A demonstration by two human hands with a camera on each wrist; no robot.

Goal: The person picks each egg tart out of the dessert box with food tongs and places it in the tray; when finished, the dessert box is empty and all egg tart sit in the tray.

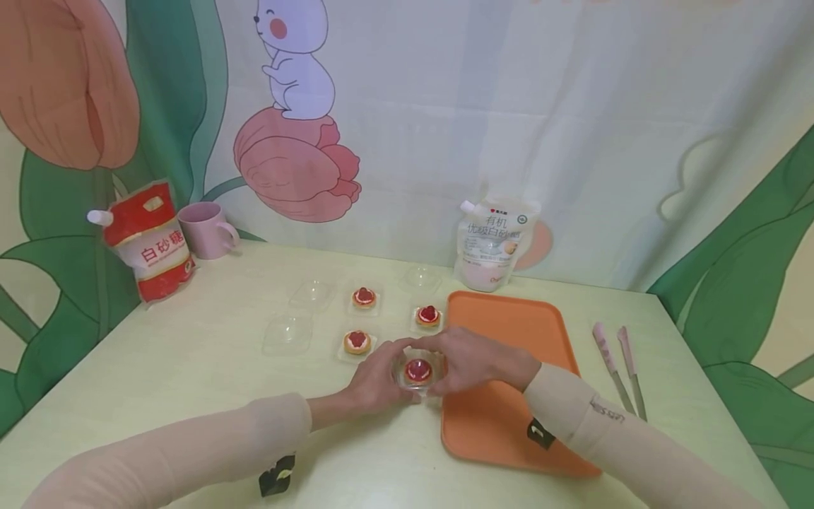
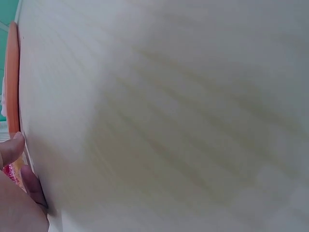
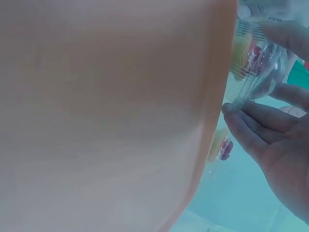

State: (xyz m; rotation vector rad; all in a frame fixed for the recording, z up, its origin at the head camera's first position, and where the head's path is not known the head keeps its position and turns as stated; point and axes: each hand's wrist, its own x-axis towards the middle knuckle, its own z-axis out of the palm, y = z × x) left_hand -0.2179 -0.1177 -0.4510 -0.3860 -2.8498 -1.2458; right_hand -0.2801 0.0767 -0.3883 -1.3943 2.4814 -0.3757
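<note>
A clear plastic box (image 1: 416,387) with a small red-topped tart (image 1: 417,370) inside sits between my two hands at the left edge of the orange tray (image 1: 509,452). My left hand (image 1: 374,382) holds the box's left side, thumb near the front. From the other side my right hand (image 1: 473,359) grips it. In the right wrist view, a domed clear lid (image 3: 276,70) covers the tart, and the right hand's fingertips (image 3: 231,107) meet the box's rim. Only part of the left hand (image 2: 19,193) enters the left wrist view.
Several more tarts (image 1: 364,297) stand on clear bases behind my hands, with loose clear lids (image 1: 288,334) beside them. Two pink-handled utensils (image 1: 607,346) lie right of the tray. At the back are a red sugar bag (image 1: 152,244), a pink mug (image 1: 206,232) and a white pouch (image 1: 488,247).
</note>
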